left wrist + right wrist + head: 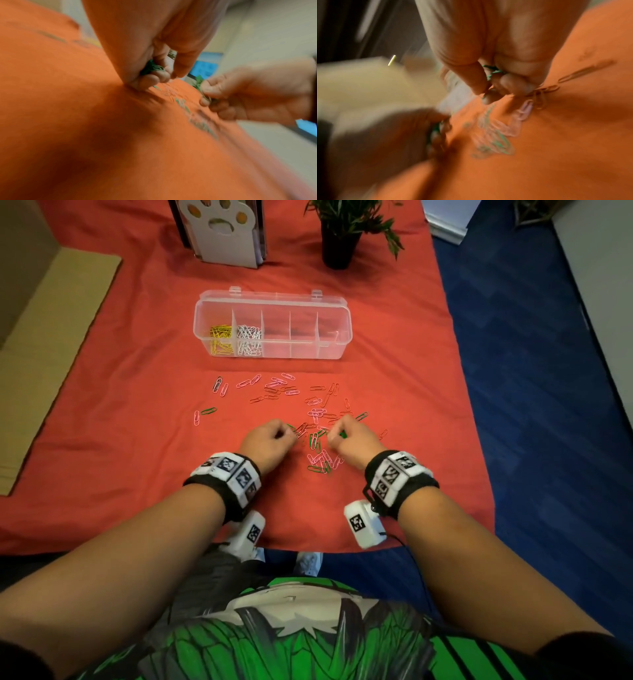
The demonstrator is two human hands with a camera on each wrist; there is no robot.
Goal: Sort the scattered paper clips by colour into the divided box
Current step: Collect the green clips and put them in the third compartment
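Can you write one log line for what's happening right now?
left hand: holds green clips | right hand: holds green clips | box: yellow, white sorted

Cloth (394, 354): orange-red. Divided box (342, 313): clear, holding yellow clips (219, 335) and white clips (249, 337). Scattered clips (318, 440): pink, red, green. Wristbands (227, 474): black, with black-and-white square markers. Floor (531, 371): blue.
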